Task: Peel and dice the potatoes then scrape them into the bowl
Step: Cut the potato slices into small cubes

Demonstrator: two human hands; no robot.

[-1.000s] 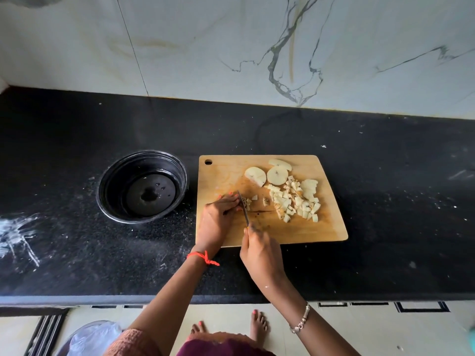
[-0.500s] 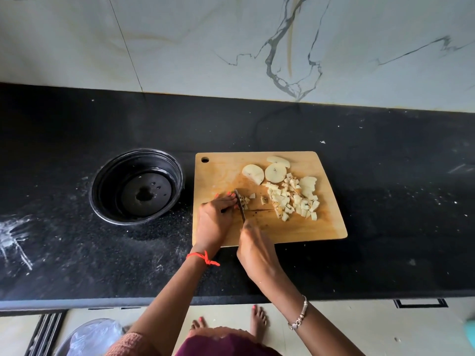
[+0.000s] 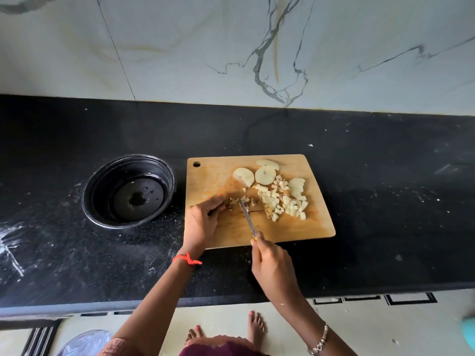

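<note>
On black desk (image 3: 385, 176): wooden cutting board (image 3: 295, 227); black bowl (image 3: 100, 186) just left of board, not touching. Left grip (image 3: 201, 222) curled, fingertips pinning small potato piece (image 3: 234, 201) at board's centre-left. Right grip (image 3: 272, 268) clenched round knife (image 3: 246, 214) handle at board's front edge; blade on piece, just right of left fingertips. Diced potato pile (image 3: 282, 201) right of blade. Round potato slices (image 3: 264, 174) behind pile.

Soft even daylight, mild counter (image 3: 385, 176) sheen, wide-angle edge bending, mostly sharp.
</note>
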